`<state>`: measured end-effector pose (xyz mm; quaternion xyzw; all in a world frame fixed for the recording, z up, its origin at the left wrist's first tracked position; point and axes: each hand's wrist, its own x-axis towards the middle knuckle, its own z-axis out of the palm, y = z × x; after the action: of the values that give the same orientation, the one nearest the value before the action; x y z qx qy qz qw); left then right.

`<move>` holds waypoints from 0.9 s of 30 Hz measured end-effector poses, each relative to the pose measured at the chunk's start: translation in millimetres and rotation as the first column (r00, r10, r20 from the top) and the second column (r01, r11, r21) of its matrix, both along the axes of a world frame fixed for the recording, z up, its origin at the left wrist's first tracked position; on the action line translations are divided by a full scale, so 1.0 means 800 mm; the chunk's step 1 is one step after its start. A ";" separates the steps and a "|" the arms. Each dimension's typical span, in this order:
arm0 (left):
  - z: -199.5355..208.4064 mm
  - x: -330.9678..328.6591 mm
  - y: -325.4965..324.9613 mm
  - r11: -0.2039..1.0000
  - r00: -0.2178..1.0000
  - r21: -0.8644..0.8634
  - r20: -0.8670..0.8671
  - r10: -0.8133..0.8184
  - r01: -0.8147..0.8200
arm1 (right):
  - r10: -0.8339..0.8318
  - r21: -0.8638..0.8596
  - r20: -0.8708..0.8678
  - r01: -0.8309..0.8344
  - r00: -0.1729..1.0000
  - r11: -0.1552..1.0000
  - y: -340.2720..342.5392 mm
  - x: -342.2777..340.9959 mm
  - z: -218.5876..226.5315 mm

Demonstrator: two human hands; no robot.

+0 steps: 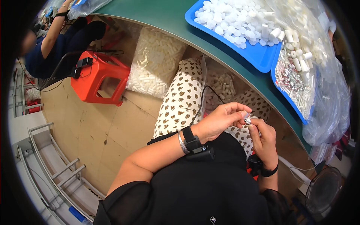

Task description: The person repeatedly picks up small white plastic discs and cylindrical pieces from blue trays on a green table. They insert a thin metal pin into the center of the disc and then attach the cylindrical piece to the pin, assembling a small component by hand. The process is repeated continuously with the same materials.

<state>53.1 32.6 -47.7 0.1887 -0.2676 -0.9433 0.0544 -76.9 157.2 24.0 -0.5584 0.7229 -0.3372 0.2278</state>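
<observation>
My left hand (226, 117) is over my lap, with thumb and index finger pinched on a small translucent white piece (246, 115). Facing it, my right hand (263, 135) grips a small white part with a dark tip (247, 121) between thumb and curled fingers. The two pieces are close together at the fingertips; whether they touch I cannot tell. Beyond my hands, a blue tray (258, 60) on the table holds many small translucent white caps (225, 20) and some white cylinders (275, 33).
A second blue tray (290, 100) holds thin metallic pieces (290, 77), beside clear plastic bags (326, 116) on the green table (150, 13). Below stands a bag of white cylinders (153, 62). A red stool (99, 77), another person (56, 41) and a fan (323, 190) are nearby.
</observation>
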 end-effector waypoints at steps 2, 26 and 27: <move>0.001 0.002 -0.001 1.000 1.000 0.008 -0.004 0.007 -0.007 | 0.012 0.005 -0.006 -0.012 1.000 1.000 -0.002 0.000 0.001; -0.006 -0.020 -0.041 0.947 0.994 0.311 -0.053 0.100 -0.079 | -0.163 -0.057 -0.253 0.154 0.954 0.986 -0.018 -0.019 -0.003; -0.007 -0.021 -0.041 0.949 0.994 0.305 -0.047 0.103 -0.084 | -0.158 -0.053 -0.261 0.150 0.952 0.987 -0.018 -0.020 -0.003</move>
<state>36.6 -0.3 -53.3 0.1779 -0.1088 -0.9749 0.0776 -92.5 143.0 21.8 -0.5441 0.7826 -0.2880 0.0931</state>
